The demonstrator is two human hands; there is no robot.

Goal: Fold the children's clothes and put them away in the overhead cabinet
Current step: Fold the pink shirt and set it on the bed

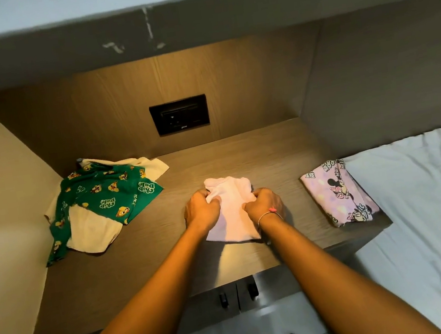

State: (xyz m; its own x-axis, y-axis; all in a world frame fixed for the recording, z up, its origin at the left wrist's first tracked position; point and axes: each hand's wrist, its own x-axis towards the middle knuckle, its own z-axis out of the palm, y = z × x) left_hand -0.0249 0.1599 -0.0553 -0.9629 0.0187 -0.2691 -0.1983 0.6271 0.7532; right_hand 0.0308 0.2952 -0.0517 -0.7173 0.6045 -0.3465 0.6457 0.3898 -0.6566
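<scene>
A small pale pink garment [233, 216] lies on the middle of the wooden counter [170, 264]. My left hand [202, 210] grips its left edge with curled fingers. My right hand [264, 203], a thin bracelet on the wrist, grips its right edge the same way. A crumpled green cartoon-print garment [104, 194] lies unfolded with cream cloth at the counter's back left. A folded lilac cartoon-print garment [339, 195] rests at the counter's right end. The underside of the overhead cabinet [193, 20] runs across the top of the view.
A black wall socket [179, 115] sits in the wooden back panel. A bed with a white sheet [429, 208] borders the counter on the right. Below the counter's front edge are cabinet doors with two dark handles [237, 294]. A beige wall closes the left side.
</scene>
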